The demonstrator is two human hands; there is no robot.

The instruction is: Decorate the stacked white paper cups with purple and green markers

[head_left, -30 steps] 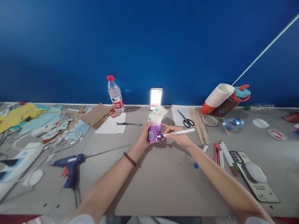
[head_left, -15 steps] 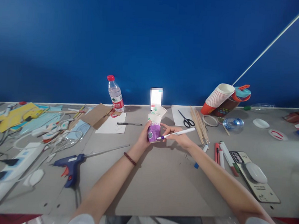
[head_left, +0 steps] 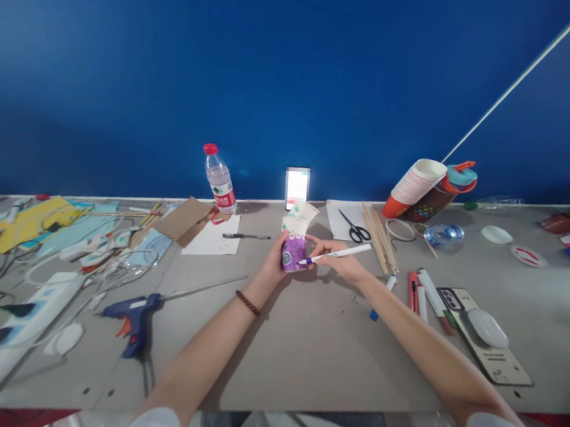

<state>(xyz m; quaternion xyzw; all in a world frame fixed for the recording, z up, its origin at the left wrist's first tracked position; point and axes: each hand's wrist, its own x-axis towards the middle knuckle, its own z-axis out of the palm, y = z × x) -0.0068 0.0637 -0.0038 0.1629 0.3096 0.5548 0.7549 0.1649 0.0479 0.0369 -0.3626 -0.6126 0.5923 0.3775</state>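
My left hand (head_left: 277, 258) is wrapped round the left side of a paper cup (head_left: 294, 249), whose lower part is coloured purple with small round marks. In my right hand (head_left: 333, 257) is a white marker (head_left: 347, 251) with a purple tip, pinched between the fingers. The marker's tip meets the purple surface near the cup's lower middle. Another paper cup (head_left: 310, 211) with green print lies tilted just behind the held one. Behind both cups a phone (head_left: 297, 185) with a bright, blurred screen leans against the blue wall.
At the left lie a blue glue gun (head_left: 139, 314), a power strip (head_left: 25, 327) and tangled cables. A water bottle (head_left: 220, 181) stands at the back. To the right are scissors (head_left: 354, 228), wooden sticks (head_left: 380, 237), stacked paper cups (head_left: 414, 188), more markers (head_left: 431, 291) and a phone (head_left: 497, 365).
Almost nothing differs. The marker's tip has shifted very slightly on the cup, and both hands keep their hold.
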